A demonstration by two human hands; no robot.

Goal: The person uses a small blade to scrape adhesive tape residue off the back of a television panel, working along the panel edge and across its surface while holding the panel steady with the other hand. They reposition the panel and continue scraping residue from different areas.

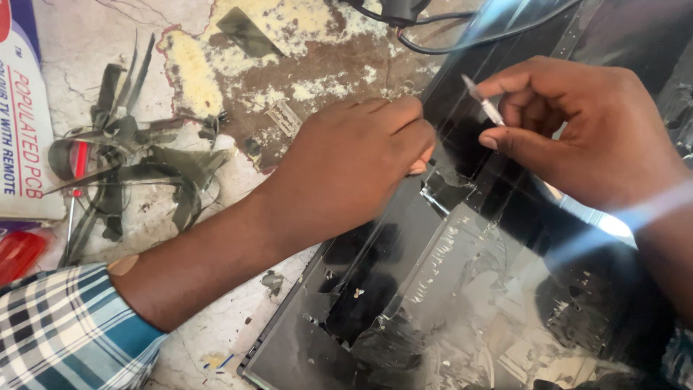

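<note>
Worn table (238, 43), paint flaking | your left hand (346, 170) presses fingers together on the black panel (404, 289) | right hand (577, 126) pinches a thin tool (482, 101), maybe a blade | step: peeling film; next, slide it gently.

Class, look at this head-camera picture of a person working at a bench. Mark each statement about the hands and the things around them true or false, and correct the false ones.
1. The right hand pinches a thin, pale, pointed tool. True.
2. The left hand rests on the edge of a dark glossy panel. True.
3. The left hand holds a screwdriver. False: a red-handled screwdriver lies apart on the bench, among dark peeled strips.
4. The left sleeve is plain white. False: it is blue and white checked.
5. Black cables lie beyond the panel's far end. True.
</note>
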